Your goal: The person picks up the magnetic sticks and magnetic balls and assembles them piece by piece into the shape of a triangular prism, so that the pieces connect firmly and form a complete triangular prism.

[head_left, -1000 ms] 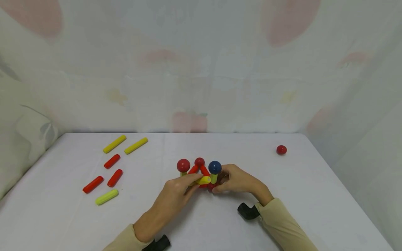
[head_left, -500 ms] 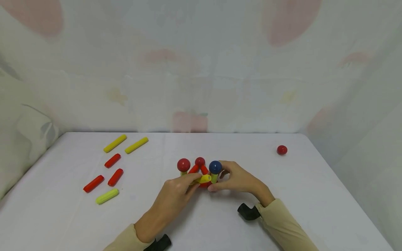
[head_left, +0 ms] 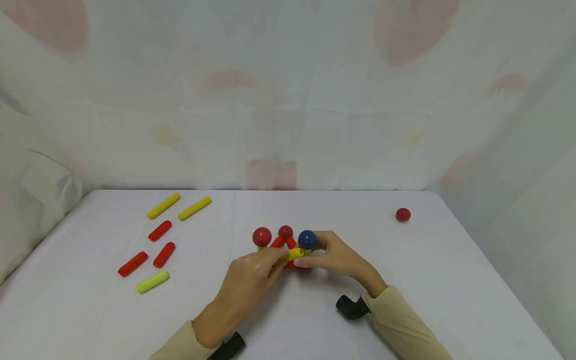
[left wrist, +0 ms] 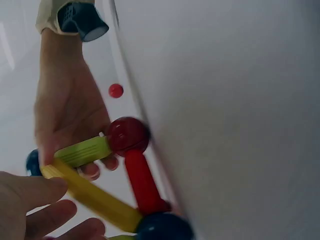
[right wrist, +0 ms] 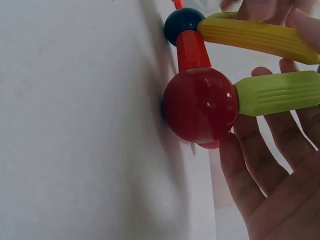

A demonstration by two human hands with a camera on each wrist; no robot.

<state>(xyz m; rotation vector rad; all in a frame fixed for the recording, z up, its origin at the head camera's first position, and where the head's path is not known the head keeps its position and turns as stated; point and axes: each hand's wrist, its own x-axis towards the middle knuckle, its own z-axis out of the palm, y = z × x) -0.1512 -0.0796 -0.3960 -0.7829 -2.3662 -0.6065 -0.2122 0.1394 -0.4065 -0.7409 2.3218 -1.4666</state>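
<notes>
A frame of magnetic rods and balls stands mid-table, with a blue ball (head_left: 307, 239) and a red ball (head_left: 262, 236) on top of upright green rods. My left hand (head_left: 252, 280) pinches a yellow rod (left wrist: 100, 195). The lower end of this rod meets a blue ball (left wrist: 164, 227) at the base, beside a red rod (left wrist: 142, 182). My right hand (head_left: 342, 257) grips around the frame's right upright, a green rod (right wrist: 280, 92) rising from a red ball (right wrist: 201, 105). Its thumb touches the yellow rod's upper end. The hands hide part of the base.
Loose at the left lie yellow rods (head_left: 163, 206), red rods (head_left: 132, 264) and a green rod (head_left: 153, 282). A single red ball (head_left: 403, 215) sits far right. A printed curtain (head_left: 279, 125) hangs behind the white table (head_left: 450, 280).
The right hand's thumb has shifted from the red base ball up to the yellow rod's end. The yellow rod has moved slightly right and up in the left hand.
</notes>
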